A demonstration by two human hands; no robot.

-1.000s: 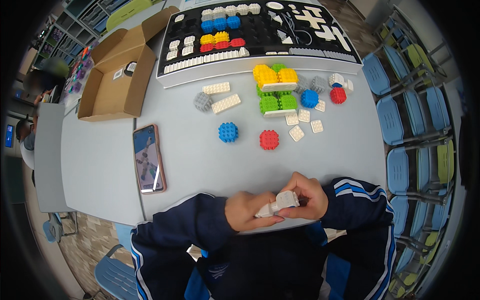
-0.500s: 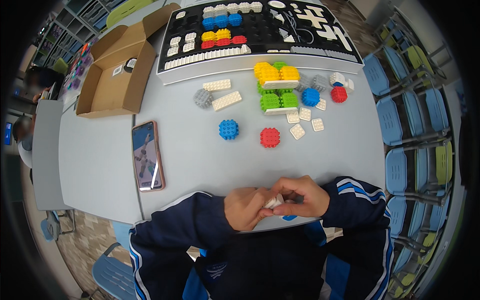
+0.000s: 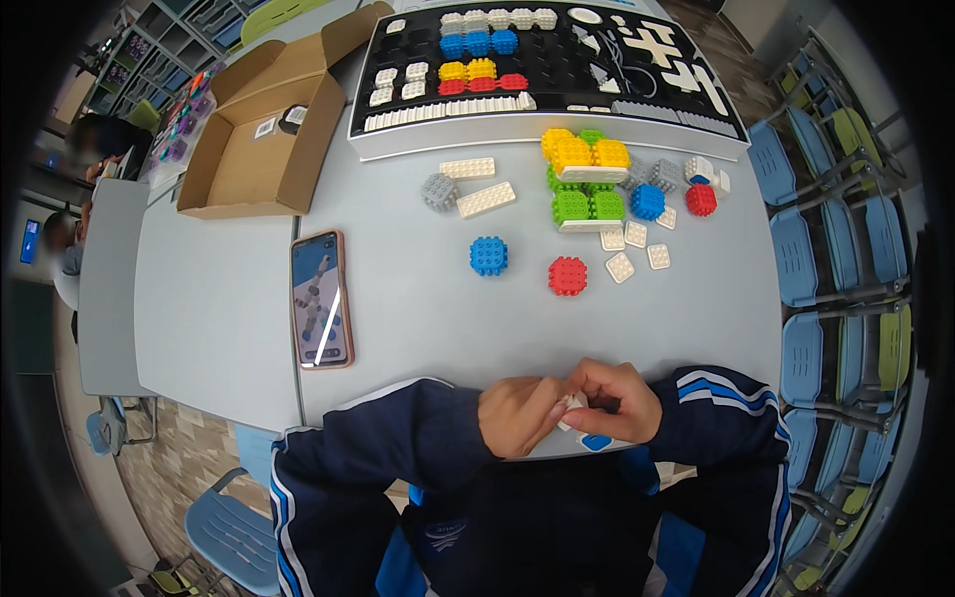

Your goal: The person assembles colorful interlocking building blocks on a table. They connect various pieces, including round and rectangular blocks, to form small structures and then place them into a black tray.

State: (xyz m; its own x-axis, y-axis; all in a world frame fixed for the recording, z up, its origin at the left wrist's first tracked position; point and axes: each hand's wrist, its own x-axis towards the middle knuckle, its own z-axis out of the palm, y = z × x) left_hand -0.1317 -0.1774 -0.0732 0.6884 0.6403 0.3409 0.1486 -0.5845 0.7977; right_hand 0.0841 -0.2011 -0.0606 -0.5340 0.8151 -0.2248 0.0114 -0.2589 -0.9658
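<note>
The left arm [image 3: 388, 433] and the right arm [image 3: 721, 418] of the person, both in dark navy-blue cloth sleeves [image 3: 298, 512] with white and lighter blue stripes, are bent and reach inward in front of the chest [image 3: 542, 522]. The bare left hand [image 3: 519, 413] points to the right, its back turned upward. The bare right hand [image 3: 627, 398] faces it, the index finger [image 3: 595, 370] strongly curved, the thumb [image 3: 595, 421] directed leftward. Both hands pinch closely together, so several fingertips are hidden.
</note>
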